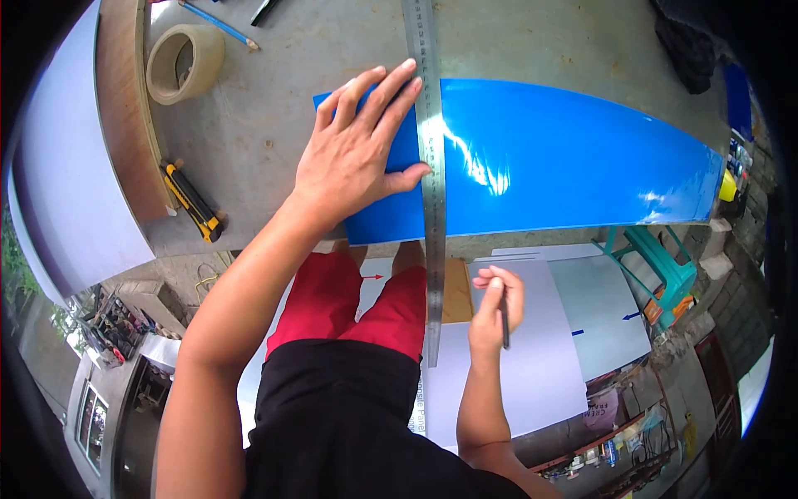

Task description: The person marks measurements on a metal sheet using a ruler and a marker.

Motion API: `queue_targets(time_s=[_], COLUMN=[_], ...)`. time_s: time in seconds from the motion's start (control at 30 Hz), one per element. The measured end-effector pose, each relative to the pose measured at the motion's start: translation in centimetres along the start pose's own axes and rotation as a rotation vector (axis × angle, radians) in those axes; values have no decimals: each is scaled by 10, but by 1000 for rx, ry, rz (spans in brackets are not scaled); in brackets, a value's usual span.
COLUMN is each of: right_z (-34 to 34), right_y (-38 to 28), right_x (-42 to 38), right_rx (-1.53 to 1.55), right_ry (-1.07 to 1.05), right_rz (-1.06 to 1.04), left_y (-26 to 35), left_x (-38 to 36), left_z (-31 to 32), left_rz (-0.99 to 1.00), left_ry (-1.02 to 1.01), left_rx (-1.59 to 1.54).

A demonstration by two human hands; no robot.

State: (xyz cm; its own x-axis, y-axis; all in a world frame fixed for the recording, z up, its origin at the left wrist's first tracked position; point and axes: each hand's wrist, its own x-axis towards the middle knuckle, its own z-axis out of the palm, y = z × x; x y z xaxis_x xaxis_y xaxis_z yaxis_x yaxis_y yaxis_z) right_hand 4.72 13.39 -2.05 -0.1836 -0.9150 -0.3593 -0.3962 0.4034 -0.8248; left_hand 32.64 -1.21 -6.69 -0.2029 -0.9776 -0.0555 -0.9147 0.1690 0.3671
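Observation:
A sheet of glossy blue material (pixel 565 158) lies on the grey worktop. Across it, from the far side past the near edge, runs a long steel ruler (pixel 431 133). My left hand (pixel 349 145) rests flat on the blue sheet, left of the ruler, fingers spread. Its thumb and fingertips touch the ruler's edge. Lower right, clear of the worktop, my right hand (pixel 499 303) is closed around a slim dark pencil (pixel 505 326), which points down towards my body. The pencil's other end is hidden by the fingers.
On the worktop (pixel 258 166) lie a roll of tape (pixel 184 65), a blue pencil (pixel 220 25) and a yellow-black utility knife (pixel 193 202). Pale panels (pixel 515 366) sit below the near edge. A green stool (pixel 657 262) stands at the right. Dark cloth (pixel 686 46) lies far right.

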Motion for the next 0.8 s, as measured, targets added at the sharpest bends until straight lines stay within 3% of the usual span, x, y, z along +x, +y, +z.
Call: queue_targets(time_s=[0.07, 0.27, 0.37, 0.63, 0.8], right_z=[-1, -1, 0, 10, 10], right_y=[20, 33, 41, 39, 43], right_x=[-21, -49, -54, -59, -59], right_rx=[-25, -40, 5, -13, -7], right_ry=[-77, -347, -362, -265, -263], right_rz=[144, 245, 327, 190, 151], left_y=[0, -1, -5, -2, 1], left_x=[0, -2, -3, -1, 4], left_z=[1, 9, 16, 7, -11], left_rz=[4, 18, 7, 43, 9], left_ry=[-1, 71, 66, 109, -86], left_rx=[3, 38, 56, 100, 7])
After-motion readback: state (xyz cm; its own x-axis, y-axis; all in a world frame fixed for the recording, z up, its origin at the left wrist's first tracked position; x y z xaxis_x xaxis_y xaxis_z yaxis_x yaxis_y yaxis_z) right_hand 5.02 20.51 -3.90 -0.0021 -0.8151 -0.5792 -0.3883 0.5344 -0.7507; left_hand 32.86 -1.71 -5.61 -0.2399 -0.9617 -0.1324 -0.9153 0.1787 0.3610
